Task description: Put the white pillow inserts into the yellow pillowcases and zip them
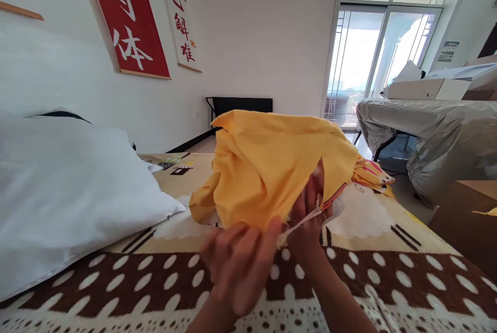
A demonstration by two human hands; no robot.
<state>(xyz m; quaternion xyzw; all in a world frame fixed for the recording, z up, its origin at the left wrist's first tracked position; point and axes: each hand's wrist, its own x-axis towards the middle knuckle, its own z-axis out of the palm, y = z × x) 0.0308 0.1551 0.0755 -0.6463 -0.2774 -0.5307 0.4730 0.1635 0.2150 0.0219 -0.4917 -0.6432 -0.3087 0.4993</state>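
A yellow pillowcase (267, 157) is bunched up in front of me, above the patterned blanket. The fingers of my left hand (240, 263) are closed on its lower edge; they are somewhat blurred. Up inside an opening at its right side reaches my right hand (310, 206), partly covered by the cloth, with curled fingers around the fabric. A frayed whitish seam (301, 224) runs between the two hands. Along the opening there is a red and dark printed edge (334, 196). On the left lies a plump white pillow (77, 198), apart from both hands.
Under everything spreads a blanket (171, 265) with brown and cream patterns. More yellow printed cloth (373, 173) lies at its right. A cardboard box (462, 219) stands beside it, near a plastic-covered table (427, 110) bearing boxes. Sliding doors (382, 58) are behind.
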